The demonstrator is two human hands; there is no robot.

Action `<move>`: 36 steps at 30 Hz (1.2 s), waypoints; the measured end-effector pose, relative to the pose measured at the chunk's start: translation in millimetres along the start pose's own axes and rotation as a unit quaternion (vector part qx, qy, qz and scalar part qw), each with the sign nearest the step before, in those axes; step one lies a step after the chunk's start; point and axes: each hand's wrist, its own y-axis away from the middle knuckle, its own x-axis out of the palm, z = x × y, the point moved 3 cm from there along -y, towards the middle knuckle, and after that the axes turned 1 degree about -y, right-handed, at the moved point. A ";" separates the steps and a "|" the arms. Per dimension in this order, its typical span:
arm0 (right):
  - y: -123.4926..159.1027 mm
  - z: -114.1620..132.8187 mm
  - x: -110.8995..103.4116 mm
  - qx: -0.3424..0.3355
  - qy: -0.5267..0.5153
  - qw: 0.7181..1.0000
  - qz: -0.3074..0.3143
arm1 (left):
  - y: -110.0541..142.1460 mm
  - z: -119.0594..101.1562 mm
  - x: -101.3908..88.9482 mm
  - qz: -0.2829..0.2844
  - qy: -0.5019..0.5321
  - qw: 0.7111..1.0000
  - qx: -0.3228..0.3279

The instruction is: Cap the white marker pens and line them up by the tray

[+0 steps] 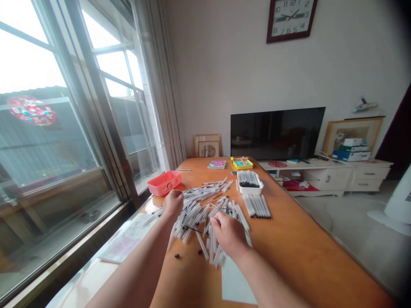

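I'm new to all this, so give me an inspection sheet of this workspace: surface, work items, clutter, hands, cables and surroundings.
Surface: brown wooden table, with a white sheet near the right forearm.
Work items: loose pale tubes in a heap; a neat row of tubes; a white box holding more.
Clutter: small black piece, booklet, yellow tray.
Hands: left hand near the pink basket; right hand at the heap; what either holds is unclear.
Cables: on the table, nothing seen; pale cable by the white cabinet.
Surroundings: window at left; television and wall clock ahead.
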 end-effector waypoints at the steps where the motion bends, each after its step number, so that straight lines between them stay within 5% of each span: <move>1: -0.1 -0.3 0.0 -0.002 -0.002 1.000 -0.005 | -1.7 -2.8 9.6 0.027 -0.033 0.999 0.017; 9: -3.6 -6.4 -3.7 -0.002 -0.014 0.999 -0.035 | -2.8 -10.0 44.0 0.124 -0.218 0.962 0.103; 21: -5.2 -7.6 -7.0 0.012 -0.012 0.999 -0.037 | 37.9 -16.9 42.8 0.152 -0.270 0.930 0.196; 30: -7.5 -10.9 -10.1 0.031 -0.016 0.998 -0.043 | 37.4 -13.4 31.5 0.143 -0.284 0.919 0.233; 36: -8.0 -8.6 -13.8 0.030 -0.023 0.998 -0.059 | 32.5 -30.7 38.4 0.156 -0.297 0.915 0.225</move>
